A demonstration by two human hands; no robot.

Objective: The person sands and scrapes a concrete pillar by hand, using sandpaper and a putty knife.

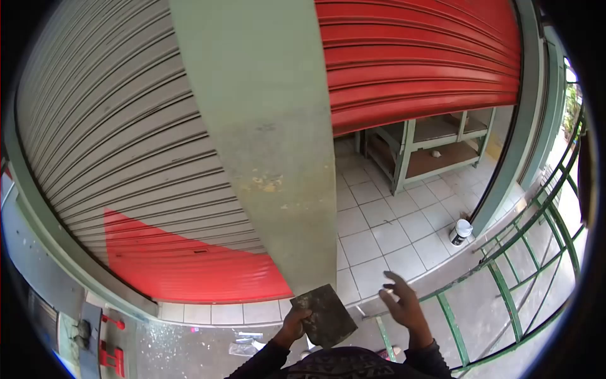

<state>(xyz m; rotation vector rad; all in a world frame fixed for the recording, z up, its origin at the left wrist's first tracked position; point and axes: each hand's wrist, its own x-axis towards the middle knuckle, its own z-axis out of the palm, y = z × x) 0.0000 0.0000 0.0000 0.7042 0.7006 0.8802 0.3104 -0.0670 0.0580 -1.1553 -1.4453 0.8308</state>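
Note:
My left hand (295, 323) grips the left edge of a dark, stained square board (324, 316), held in front of my body at the bottom of the view. To the right of the board, my right hand (404, 305) is raised with its fingers apart and curved, touching nothing. Just beyond the board stands a pale green pillar (284, 183) with worn, yellowish patches on its lower part.
A grey and red shutter (158, 164) is lowered at left. The red shutter (423, 57) at right is partly raised over a tiled floor (379, 237) with a green shelf frame (404, 155). A paint bucket (461, 232) stands near green metal railings (451, 328).

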